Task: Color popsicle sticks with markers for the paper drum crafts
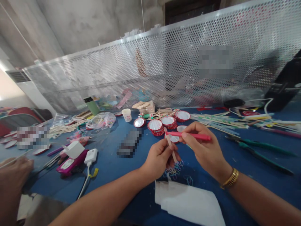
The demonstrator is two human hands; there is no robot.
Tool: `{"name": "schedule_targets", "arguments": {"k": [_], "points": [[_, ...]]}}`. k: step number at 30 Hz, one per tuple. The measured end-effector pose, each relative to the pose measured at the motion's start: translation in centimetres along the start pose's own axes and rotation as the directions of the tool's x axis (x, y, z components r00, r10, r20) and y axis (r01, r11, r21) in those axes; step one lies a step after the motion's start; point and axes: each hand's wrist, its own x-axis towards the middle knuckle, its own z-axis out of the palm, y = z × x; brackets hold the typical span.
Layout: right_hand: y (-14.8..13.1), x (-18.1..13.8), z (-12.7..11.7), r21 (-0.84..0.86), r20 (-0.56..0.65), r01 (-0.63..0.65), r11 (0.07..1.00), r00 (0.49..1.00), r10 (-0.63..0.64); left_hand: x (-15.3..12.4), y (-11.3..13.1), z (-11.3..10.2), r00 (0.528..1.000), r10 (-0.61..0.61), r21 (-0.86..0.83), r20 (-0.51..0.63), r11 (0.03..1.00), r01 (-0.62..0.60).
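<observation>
My left hand [161,154] pinches a flat wooden craft stick [171,145], held tilted above the blue table. Loops of bluish thread [175,169] lie below the stick's lower end. In my right hand [203,146] is a red pen-shaped tool [198,136], its tip at the upper part of the stick; whether it touches I cannot tell. A white sheet or bag [188,201] lies nearest me under the hands. Just beyond them stand stacks of round red-rimmed pieces [155,125] with pale tops.
Green-handled pliers [263,149] lie at right, near many thin sticks [218,124]. A paper cup [127,115], a green bottle [92,106] and a phone-like dark object [129,142] stand or lie leftward. Chargers [90,157] trail cables. Another person's hand [16,169] is at far left. A perforated metal screen [105,72] rises behind.
</observation>
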Motion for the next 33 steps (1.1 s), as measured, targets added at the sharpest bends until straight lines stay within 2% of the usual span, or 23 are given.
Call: {"name": "schedule_targets", "arguments": {"k": [10, 15, 19, 24, 29, 33], "points": [[-0.10, -0.08, -0.14, -0.013, 0.014, -0.007, 1.000, 1.000, 0.007, 0.03, -0.01, -0.02, 1.000, 0.008, -0.006, 0.003, 1.000, -0.008], [-0.05, 0.04, -0.11, -0.018, -0.016, -0.022, 1.000, 1.000, 0.022, 0.07, 0.02, -0.03, 1.000, 0.008, -0.020, -0.007, 1.000, -0.008], [0.05, 0.05, -0.01, -0.011, 0.016, -0.016, 1.000, 1.000, 0.017, 0.10, -0.07, -0.09, 1.000, 0.006, -0.023, 0.010, 1.000, -0.006], [0.08, 0.17, 0.00, -0.038, -0.020, -0.015, 0.999, 1.000, 0.014, 0.08, -0.01, -0.04, 1.000, 0.004, -0.025, -0.003, 1.000, -0.004], [-0.05, 0.09, -0.05, -0.026, 0.022, -0.019, 0.999, 1.000, 0.019, 0.06, 0.02, 0.01, 1.000, 0.005, -0.016, 0.001, 1.000, -0.005], [-0.06, 0.08, -0.13, -0.024, -0.011, -0.022, 0.999, 1.000, 0.022, 0.05, 0.02, -0.01, 1.000, 0.005, -0.014, -0.010, 1.000, -0.005]]}}
